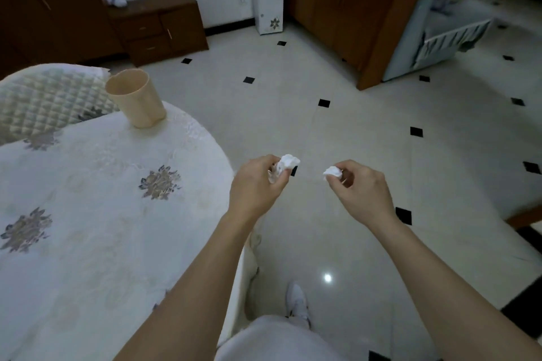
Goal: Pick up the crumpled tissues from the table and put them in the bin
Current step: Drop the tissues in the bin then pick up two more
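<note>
My left hand (256,182) pinches a white crumpled tissue (289,162) at its fingertips, just past the table's right edge and over the floor. My right hand (362,187) holds a second, smaller crumpled tissue (333,172) the same way, a short gap to the right of the first. A beige bin (135,101) stands upright on the far part of the table (96,214), well to the left of and beyond both hands. The inside of the bin is hidden from here.
The round table wears a white cloth with grey flower prints. A quilted chair back (44,99) stands behind it. A dark wooden cabinet (158,26) and a wardrobe (352,3) line the far side. White floor tiles (352,126) spread right, and my white shoe (297,299) shows below.
</note>
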The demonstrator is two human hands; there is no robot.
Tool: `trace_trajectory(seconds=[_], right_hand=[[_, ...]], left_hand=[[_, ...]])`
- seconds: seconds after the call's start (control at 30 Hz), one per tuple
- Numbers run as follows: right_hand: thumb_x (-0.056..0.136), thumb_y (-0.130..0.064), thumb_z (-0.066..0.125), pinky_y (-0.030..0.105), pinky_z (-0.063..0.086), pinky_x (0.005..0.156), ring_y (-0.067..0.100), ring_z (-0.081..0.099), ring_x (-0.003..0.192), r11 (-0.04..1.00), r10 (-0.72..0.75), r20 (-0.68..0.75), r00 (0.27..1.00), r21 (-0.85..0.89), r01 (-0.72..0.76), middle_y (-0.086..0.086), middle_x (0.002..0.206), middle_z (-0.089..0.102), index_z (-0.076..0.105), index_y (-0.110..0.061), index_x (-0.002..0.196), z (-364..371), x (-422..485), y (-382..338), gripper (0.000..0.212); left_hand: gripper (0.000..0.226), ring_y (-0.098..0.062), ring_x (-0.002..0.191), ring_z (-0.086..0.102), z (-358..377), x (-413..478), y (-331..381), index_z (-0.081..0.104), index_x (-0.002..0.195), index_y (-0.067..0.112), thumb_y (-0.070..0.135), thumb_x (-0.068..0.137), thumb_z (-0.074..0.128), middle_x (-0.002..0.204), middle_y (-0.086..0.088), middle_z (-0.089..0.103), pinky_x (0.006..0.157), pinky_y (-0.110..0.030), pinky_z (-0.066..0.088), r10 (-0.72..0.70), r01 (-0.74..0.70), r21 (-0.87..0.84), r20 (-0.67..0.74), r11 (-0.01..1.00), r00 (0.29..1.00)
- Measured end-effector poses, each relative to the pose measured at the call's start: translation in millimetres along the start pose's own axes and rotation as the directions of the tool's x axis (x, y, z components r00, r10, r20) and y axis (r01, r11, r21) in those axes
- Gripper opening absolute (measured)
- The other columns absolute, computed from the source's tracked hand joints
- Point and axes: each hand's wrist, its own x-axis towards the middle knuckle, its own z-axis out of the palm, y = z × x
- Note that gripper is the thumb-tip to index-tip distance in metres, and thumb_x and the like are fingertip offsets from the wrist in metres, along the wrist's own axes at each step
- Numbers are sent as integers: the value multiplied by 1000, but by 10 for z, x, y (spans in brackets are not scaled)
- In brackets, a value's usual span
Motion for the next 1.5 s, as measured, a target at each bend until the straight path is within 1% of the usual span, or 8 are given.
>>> trace_trajectory(seconds=[0.37, 0.53, 0.63, 0.77, 0.9, 1.1, 1.2, 1.5], right_hand=[[90, -41, 60, 29, 49, 63, 4, 60, 69, 997, -61, 80, 995, 50, 57, -14, 68, 63, 68, -30, 84, 92, 1607, 58, 15], [89, -43, 58, 32, 52, 66, 7, 61, 70, 992, -102, 160, 982, 83, 90, -13, 68, 64, 68, -31, 84, 357, 2221, -6, 17], [89, -43, 59, 31, 51, 66, 7, 60, 69, 986, -147, 194, 970, 101, 130, -13, 67, 63, 69, -30, 86, 529, 2692, -60, 17], [89, -43, 58, 33, 52, 67, 12, 61, 71, 976, -198, 236, 951, 142, 168, -12, 67, 62, 69, -30, 86, 755, 3437, -107, 18], [89, -42, 58, 31, 50, 64, 6, 59, 69, 962, -250, 270, 930, 179, 206, -11, 65, 61, 68, -28, 84, 913, 4310, -184, 18], [89, -41, 59, 32, 52, 63, 7, 61, 68, 933, -350, 344, 871, 216, 290, -10, 67, 63, 67, -29, 83, 1079, 5510, -324, 16], [89, -43, 58, 31, 52, 63, 9, 61, 68, 917, -395, 393, 830, 224, 331, -10, 68, 64, 67, -29, 83, 1243, 5922, -459, 18], [89, -40, 59, 34, 53, 63, 11, 61, 69, 863, -505, 503, 702, 311, 398, -8, 68, 64, 67, -26, 82, 1928, 6477, -955, 17]], left_hand=[[23, -16, 78, 59, 186, 1315, 56, 67, 96, 21, 42, 90, 60, 81, 8, 66, 67, -39, 52, -62, 64, 12, -104, 998, 993], [23, -13, 78, 56, 202, 1735, -129, 67, 98, 22, 43, 91, 60, 81, 11, 62, 64, -26, 42, -126, 135, 51, -148, 990, 981], [23, -12, 77, 55, 223, 2081, -243, 67, 98, 21, 42, 91, 60, 81, 11, 62, 64, -24, 38, -159, 178, 87, -194, 980, 968], [21, -13, 76, 56, 311, 2684, -404, 67, 95, 20, 39, 90, 62, 80, 8, 65, 66, -28, 44, -210, 241, 93, -256, 966, 943], [21, -15, 76, 58, 447, 3435, -450, 68, 95, 19, 38, 88, 64, 80, 6, 66, 65, -28, 45, -265, 303, 85, -302, 949, 916], [20, -14, 77, 55, 504, 4402, -492, 62, 84, 25, 45, 88, 59, 77, 10, 62, 63, -34, 48, -353, 415, 92, -381, 905, 854], [22, -18, 73, 56, 459, 4671, -568, 61, 80, 19, 40, 88, 62, 74, 6, 63, 64, -36, 46, -361, 447, 103, -443, 889, 821], [23, -18, 75, 57, 261, 4997, -1053, 66, 90, 24, 46, 87, 59, 76, 11, 62, 66, -33, 46, -443, 580, 91, -552, 809, 706]])
